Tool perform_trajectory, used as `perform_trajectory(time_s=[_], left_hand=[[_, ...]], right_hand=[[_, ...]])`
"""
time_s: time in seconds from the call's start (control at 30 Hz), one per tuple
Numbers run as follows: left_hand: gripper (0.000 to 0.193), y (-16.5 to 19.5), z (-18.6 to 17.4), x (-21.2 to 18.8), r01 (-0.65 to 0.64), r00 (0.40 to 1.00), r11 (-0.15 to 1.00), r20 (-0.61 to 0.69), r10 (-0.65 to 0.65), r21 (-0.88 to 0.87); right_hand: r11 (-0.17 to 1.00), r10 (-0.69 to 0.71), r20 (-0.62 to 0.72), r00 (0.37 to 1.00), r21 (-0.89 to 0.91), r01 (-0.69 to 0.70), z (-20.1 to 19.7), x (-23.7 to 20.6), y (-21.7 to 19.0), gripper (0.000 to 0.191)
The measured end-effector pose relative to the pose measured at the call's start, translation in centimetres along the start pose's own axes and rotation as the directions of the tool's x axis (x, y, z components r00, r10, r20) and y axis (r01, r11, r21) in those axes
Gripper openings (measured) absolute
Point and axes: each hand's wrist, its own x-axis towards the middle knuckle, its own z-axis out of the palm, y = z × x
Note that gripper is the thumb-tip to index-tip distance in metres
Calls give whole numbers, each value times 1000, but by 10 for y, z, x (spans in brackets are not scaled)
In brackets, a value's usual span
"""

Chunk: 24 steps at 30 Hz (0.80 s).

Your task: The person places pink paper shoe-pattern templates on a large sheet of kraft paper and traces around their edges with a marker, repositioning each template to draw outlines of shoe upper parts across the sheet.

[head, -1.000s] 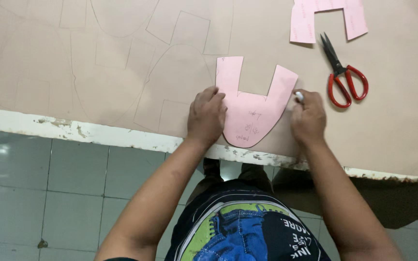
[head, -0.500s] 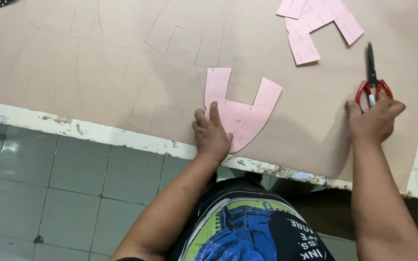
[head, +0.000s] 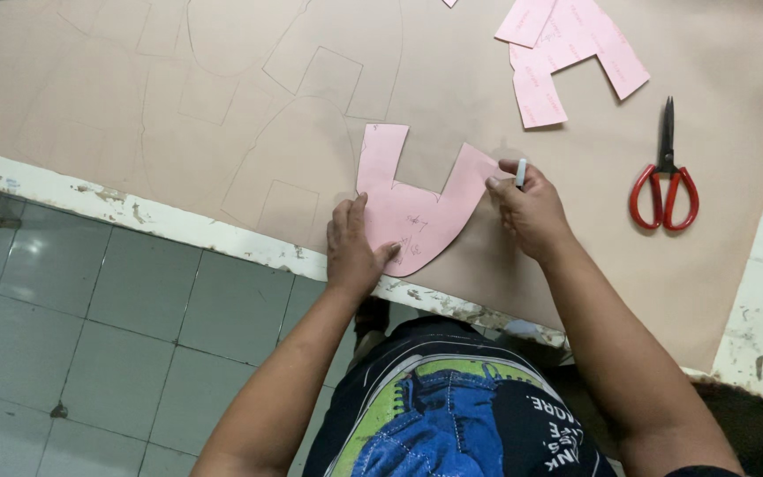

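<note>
A pink U-shaped paper pattern lies flat on a tan sheet marked with traced outlines. My left hand presses down on the pattern's lower left part, fingers spread flat. My right hand sits at the pattern's right arm and grips a small white marker between thumb and fingers, its tip close to the pattern's edge.
Red-handled scissors lie closed on the sheet to the right. More pink pattern pieces rest at the top right. The worn white table edge runs diagonally below the sheet, with grey floor tiles beneath.
My right hand has come back left from beside the scissors to the pattern's right arm, holding the marker. My left hand has stayed on the pattern. The view has shifted.
</note>
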Motion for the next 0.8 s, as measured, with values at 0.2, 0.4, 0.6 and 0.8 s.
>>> perform_trajectory(time_s=[0.2, 0.4, 0.6, 0.8], left_hand=[[96, -5, 3, -10, -179, 980, 983, -98, 174, -46], [49, -2, 10, -13, -30, 999, 956, -24, 24, -292], [33, 6, 32, -10, -285, 957, 943, 12, 291, -173], [54, 11, 54, -25, -536, 817, 844, 234, 528, -31]], right_hand=[[967, -4, -12, 1000, 254, 6, -14, -15, -4, 24], [932, -295, -231, 927, 142, 332, -77, -97, -26, 13], [832, -358, -262, 896, -526, 178, -106, -131, 36, 21], [899, -35, -388, 921, -414, -140, -130, -134, 116, 46]])
